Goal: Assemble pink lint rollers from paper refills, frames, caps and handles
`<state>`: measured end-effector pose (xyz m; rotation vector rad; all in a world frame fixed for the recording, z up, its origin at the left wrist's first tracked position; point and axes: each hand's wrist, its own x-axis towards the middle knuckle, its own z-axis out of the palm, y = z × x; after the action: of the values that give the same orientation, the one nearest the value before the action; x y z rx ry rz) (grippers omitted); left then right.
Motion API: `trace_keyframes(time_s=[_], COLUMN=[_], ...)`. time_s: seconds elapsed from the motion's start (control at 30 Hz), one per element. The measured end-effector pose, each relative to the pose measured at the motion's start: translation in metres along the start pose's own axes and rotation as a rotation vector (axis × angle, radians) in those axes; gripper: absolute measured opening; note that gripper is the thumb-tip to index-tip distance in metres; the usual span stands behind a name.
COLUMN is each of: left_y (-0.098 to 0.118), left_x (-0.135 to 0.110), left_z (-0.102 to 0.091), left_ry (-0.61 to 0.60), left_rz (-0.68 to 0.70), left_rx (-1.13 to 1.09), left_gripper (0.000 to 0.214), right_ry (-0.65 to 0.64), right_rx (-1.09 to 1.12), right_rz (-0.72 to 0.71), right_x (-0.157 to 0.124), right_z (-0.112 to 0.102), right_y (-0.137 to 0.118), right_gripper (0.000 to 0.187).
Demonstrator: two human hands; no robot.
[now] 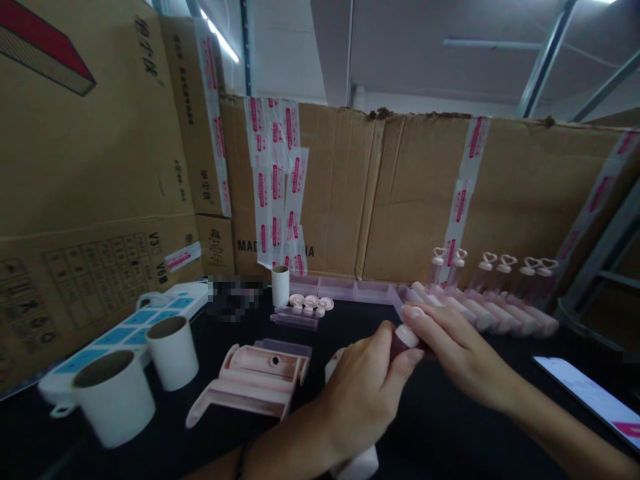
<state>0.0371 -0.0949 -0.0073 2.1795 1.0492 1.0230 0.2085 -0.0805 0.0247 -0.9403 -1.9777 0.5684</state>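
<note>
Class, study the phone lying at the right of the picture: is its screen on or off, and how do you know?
On: the phone shows a pale, bright display with a pink patch.

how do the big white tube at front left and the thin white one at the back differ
Width: the big white tube is much wider for its height, while the thin white tube is slender.
Place: the big white tube stands in front of the power strip; the thin white tube stands near the left end of the divided purple tray.
Shared: both are white outside, upright and open at the top.
</note>
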Motion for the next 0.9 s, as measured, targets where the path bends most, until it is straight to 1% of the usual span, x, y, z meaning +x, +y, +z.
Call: trace_keyframes(time_s=[0.1, 0.27, 0.4, 0.57, 0.77, 0.9], left_y=[0.004, 0.010, 0.012, 0.014, 0.015, 0.016], left_x=[-0.001, -0.001, 0.000, 0.001, 0.003, 0.004], left_z=[-0.001, -0.002, -0.004, -0.005, -0.006, -0.006], left_ry=[-0.030, -0.045, -0.089, -0.109, -0.147, -0.170], left_rz=[0.002, -0.011, -0.006, -0.002, -0.007, -0.011], left_rx=[0.004, -0.003, -0.008, -0.011, -0.071, -0.107], left_gripper=[0.030, 0.030, 0.030, 0.031, 0.030, 0.029], right_ry=[-0.001, -0.013, -0.023, -0.028, -0.027, -0.044], right_rx=[-0.028, -0.070, -0.066, -0.065, -0.103, -0.074], right_rz=[-0.040, -0.086, -0.107, -0.133, -0.167, -0.197], right_x=[-0.003, -0.005, -0.008, -0.011, -0.011, -0.012], right_z=[-0.002, -0.006, -0.007, -0.009, -0.010, -0.010], right_y=[0.000, 0.002, 0.007, 0.013, 0.017, 0.022], right_gripper=[0.056, 0.056, 0.054, 0.051, 0.047, 0.046])
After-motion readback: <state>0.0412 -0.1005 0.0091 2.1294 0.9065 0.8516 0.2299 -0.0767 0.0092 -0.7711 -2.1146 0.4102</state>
